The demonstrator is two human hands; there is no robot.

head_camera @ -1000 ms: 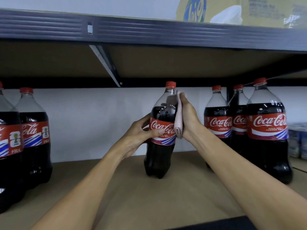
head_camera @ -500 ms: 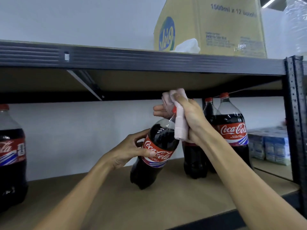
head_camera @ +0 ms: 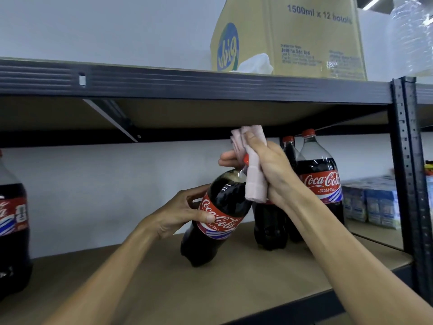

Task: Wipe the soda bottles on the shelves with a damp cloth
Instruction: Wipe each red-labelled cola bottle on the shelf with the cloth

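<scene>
Head view: bottle (head_camera: 220,216) tilted, cap up-right, under cloth (head_camera: 254,174).

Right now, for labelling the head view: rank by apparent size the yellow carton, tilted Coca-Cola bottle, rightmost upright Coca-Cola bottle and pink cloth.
1. yellow carton
2. tilted Coca-Cola bottle and rightmost upright Coca-Cola bottle: alike, partly hidden, unranked
3. pink cloth

Soda bottle (head_camera: 218,219): dark cola, red label with white script and blue stripes. Cloth (head_camera: 254,174): pale pink. Carton (head_camera: 304,36): yellow.
</scene>
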